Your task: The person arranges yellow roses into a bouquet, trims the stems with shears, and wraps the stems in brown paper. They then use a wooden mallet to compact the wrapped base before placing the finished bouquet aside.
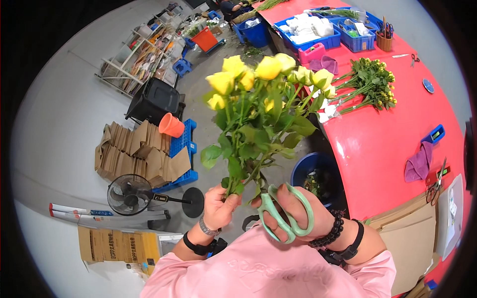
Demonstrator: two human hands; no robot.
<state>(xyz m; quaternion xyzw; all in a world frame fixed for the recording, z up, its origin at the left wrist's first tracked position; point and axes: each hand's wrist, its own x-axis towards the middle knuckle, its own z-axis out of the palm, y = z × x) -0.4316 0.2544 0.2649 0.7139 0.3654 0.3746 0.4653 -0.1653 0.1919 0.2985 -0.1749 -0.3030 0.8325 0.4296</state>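
My left hand [222, 206] is closed round the lower stems of a leafy bunch of yellow roses [268, 69], which rises upright in front of me at the centre of the view. Beside it on the right, my right hand [303, 218] grips mint-green handled scissors [274, 218] through their large loops, close to the lower stems. The blades are mostly hidden behind the hand and foliage. A dark blue bucket [300, 174] with cut greens inside stands below, right of the bunch.
Right, a red table [377, 149] carries small yellow flower bunches [372, 87], blue crates [357, 43], cloths and scissors. Left are a black fan [128, 193], paper stacks [124, 154], an orange bucket [171, 124], a black bin [155, 102] and shelving [139, 64]. A person [228, 10] sits far back.
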